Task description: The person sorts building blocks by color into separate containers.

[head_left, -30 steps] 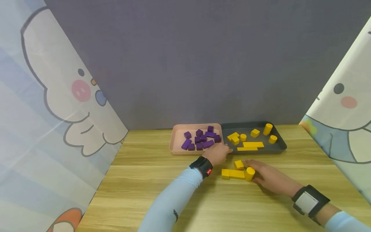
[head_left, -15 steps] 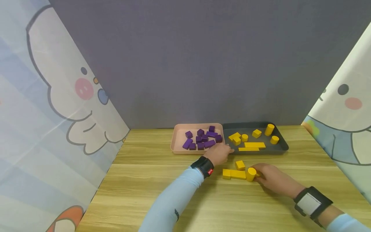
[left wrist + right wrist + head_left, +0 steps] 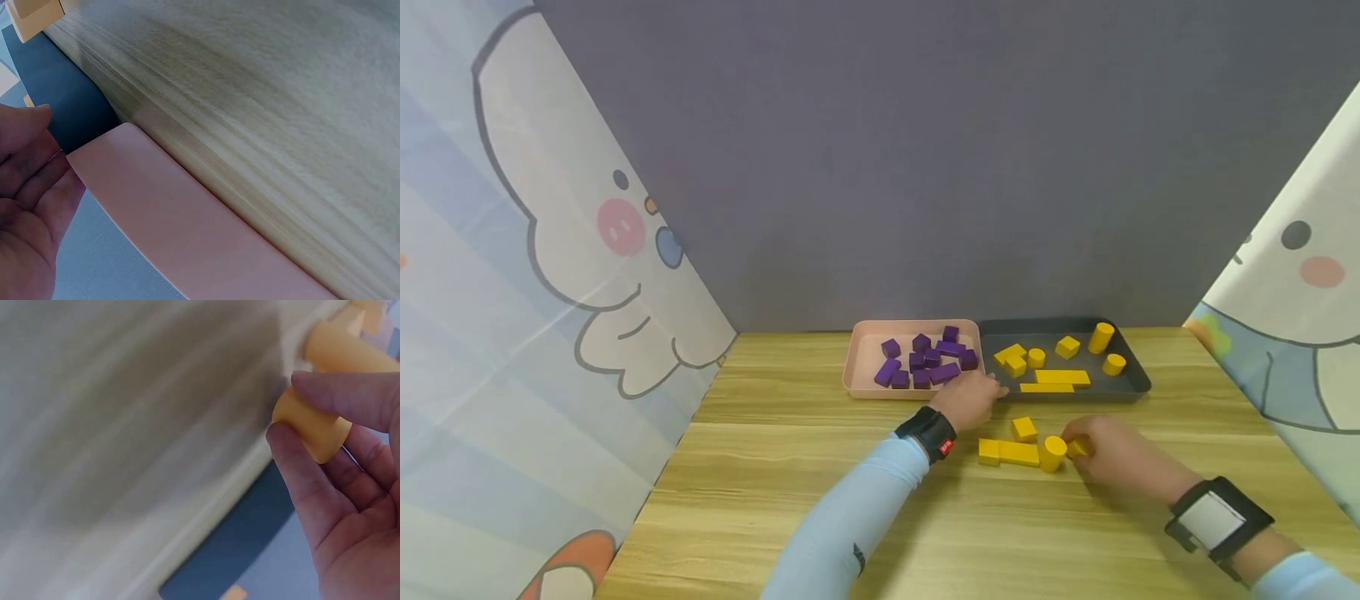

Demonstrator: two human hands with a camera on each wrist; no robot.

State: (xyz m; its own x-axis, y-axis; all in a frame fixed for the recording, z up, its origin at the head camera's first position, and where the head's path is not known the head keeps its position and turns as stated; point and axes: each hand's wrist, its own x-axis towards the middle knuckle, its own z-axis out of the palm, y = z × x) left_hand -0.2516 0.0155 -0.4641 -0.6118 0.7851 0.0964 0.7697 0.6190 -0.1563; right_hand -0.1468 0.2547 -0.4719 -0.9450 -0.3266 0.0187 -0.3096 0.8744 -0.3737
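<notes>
My left hand [image 3: 968,400] lies over the near rims where a pink tray [image 3: 847,371] and a dark grey tray [image 3: 1138,385] meet. In the left wrist view, its fingers [image 3: 59,194] hook behind the pink wall and its thumb lies against the dark wall. My right hand [image 3: 1123,458] pinches a short yellow cylinder block [image 3: 312,425] between thumb and finger, low over the wooden table. Just left of it stands another yellow cylinder [image 3: 1052,454]. A yellow cube [image 3: 1024,429], a yellow bar [image 3: 1018,453] and a small yellow block [image 3: 988,452] lie farther left.
Several purple blocks [image 3: 887,372] fill the pink tray. Several yellow blocks, including bars [image 3: 1062,377] and cylinders [image 3: 1101,337], are in the dark grey tray. A grey panel [image 3: 865,167] rises behind the trays, with printed cloth [image 3: 572,250] at both sides.
My right hand has drawn slightly right, away from the standing cylinder, and the short cylinder now shows in its fingers. My left hand stays on the tray rims. The head view shifts slightly.
</notes>
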